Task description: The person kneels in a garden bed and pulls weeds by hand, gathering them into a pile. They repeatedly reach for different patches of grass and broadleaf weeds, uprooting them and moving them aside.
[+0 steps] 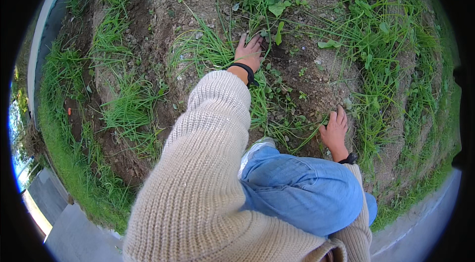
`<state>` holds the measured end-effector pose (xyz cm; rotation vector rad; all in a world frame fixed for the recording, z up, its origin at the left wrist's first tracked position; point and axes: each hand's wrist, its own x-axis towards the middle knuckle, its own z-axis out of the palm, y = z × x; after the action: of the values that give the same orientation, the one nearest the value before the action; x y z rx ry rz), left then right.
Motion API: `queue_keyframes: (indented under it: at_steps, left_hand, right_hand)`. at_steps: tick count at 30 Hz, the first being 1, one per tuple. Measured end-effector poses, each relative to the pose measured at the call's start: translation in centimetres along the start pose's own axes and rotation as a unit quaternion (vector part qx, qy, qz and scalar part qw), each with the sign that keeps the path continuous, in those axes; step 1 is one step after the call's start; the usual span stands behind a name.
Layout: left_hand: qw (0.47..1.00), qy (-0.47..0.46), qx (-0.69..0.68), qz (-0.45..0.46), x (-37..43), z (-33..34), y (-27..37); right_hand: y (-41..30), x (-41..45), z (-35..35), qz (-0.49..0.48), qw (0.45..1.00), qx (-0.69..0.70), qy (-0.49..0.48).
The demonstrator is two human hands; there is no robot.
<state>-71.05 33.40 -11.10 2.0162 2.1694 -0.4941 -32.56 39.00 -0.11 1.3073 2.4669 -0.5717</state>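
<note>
My left hand (249, 53), with a black band at the wrist, reaches down among green stems on the soil. Its fingertips are partly hidden by leaves, so its grip cannot be told. Long thin green leaves (211, 48) fan out beside it, and a broad-leaved plant (276, 7) grows just beyond. My right hand (335, 130) rests on the soil at the right, its fingers a little apart and nothing seen in them. Low weeds (282, 91) and a bent green stalk (306, 141) lie between the hands.
Rows of green, grass-like plants (130, 108) stand at the left, with more growth (374, 39) at the right. A small orange object (69, 111) lies on the soil. My shoe (259, 147) and denim-covered knee are close below the hands. Concrete paving (79, 236) borders the bed.
</note>
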Motion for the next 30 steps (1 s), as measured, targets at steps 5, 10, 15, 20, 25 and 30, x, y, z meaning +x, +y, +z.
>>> queue_keyframes:
  at_steps: [5, 10, 15, 20, 25, 30]
  left_hand:
    - [0.999, -0.029, -0.015, -0.005, 0.0, -1.5, 0.3]
    - [0.997, 0.055, -0.011, 0.048, 1.8, -5.8, 1.4]
    - [0.979, 0.066, 0.183, 0.067, 3.6, -7.4, -0.9]
    - [0.953, -0.119, 0.271, 0.069, 3.4, -7.7, -2.0]
    - [0.997, -0.018, 0.031, -0.075, -1.6, -8.2, -5.8]
    - [0.937, 0.073, -0.213, -0.266, -5.2, -7.4, -5.8]
  right_hand:
    - [-1.0, 0.1, -0.1, 0.026, 0.999, -0.037, -0.017]
    - [-0.8, 0.1, -0.3, 0.022, 0.999, -0.037, -0.022]
    - [-0.3, 0.3, -0.4, 0.009, 0.999, -0.029, -0.032]
    - [-0.2, 0.2, -0.4, 0.021, 0.998, -0.030, -0.051]
    - [-0.1, 0.1, 0.0, 0.010, 0.999, -0.034, -0.034]
    - [-0.1, 0.0, 0.4, 0.006, 0.999, -0.043, -0.006]
